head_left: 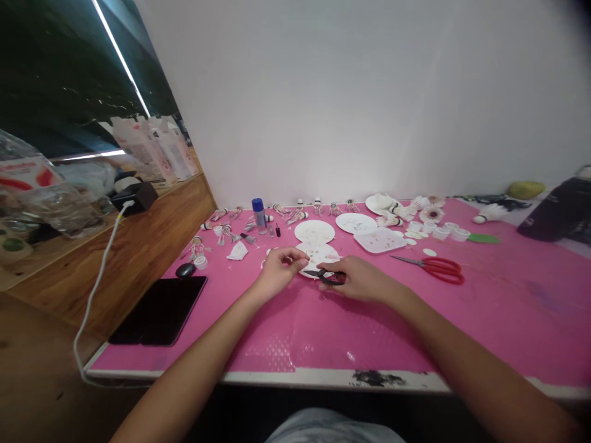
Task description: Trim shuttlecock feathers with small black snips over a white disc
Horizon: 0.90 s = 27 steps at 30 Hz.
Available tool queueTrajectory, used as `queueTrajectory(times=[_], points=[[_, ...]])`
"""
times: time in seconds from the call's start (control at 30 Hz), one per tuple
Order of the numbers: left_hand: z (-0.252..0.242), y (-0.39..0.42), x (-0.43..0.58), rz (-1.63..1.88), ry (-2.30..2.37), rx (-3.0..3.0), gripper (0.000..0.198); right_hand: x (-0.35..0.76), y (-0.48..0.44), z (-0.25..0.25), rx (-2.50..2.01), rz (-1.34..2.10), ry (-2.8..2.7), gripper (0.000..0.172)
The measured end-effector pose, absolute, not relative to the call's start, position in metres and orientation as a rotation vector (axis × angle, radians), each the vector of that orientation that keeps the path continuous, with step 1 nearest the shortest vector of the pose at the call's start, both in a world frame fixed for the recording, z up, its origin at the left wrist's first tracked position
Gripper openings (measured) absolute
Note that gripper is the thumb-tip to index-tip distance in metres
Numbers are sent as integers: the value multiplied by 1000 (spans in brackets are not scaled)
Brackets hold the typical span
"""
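Observation:
My right hand [357, 278] is closed around a small pair of black-handled pliers or snips [327, 275], whose jaws point left. Facing it, my left hand [279, 271] has its thumb and fingertips pinched together close to the tool's tip. Whatever sits in that pinch is too small to name. Both hands are over the near edge of a white paper plate [318, 251] with small bits on it. Behind it lie a second white plate [314, 231] and a third plate [355, 223]. A shallow white tray [380, 240] with little pieces stands to the right.
Red-handled scissors [442, 269] lie at right, near small white cups [441, 232] and shuttlecocks [490, 213]. A blue-capped bottle [259, 215] stands among several cut shuttlecocks [298, 215] along the wall. A black tablet [159, 311] and a round black object [185, 270] lie at left.

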<state>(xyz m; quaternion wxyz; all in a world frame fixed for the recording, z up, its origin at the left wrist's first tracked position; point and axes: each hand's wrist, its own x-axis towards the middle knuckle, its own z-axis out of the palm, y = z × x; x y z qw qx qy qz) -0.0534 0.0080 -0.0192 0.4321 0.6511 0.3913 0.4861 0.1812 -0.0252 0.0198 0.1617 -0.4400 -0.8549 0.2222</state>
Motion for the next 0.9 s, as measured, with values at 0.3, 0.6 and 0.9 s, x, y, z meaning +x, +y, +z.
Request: queueTrajectory(times=[0.3, 0.6, 0.9], points=[[-17, 7, -52, 1217, 993, 1620, 23, 180, -25, 19, -1264, 657, -2426, 40], [-20, 8, -53, 1200, 982, 1663, 23, 180, -25, 18, -1266, 630, -2439, 38], [-22, 9, -53, 1189, 973, 1674, 22, 180, -27, 20, -1252, 610, -2460, 34]])
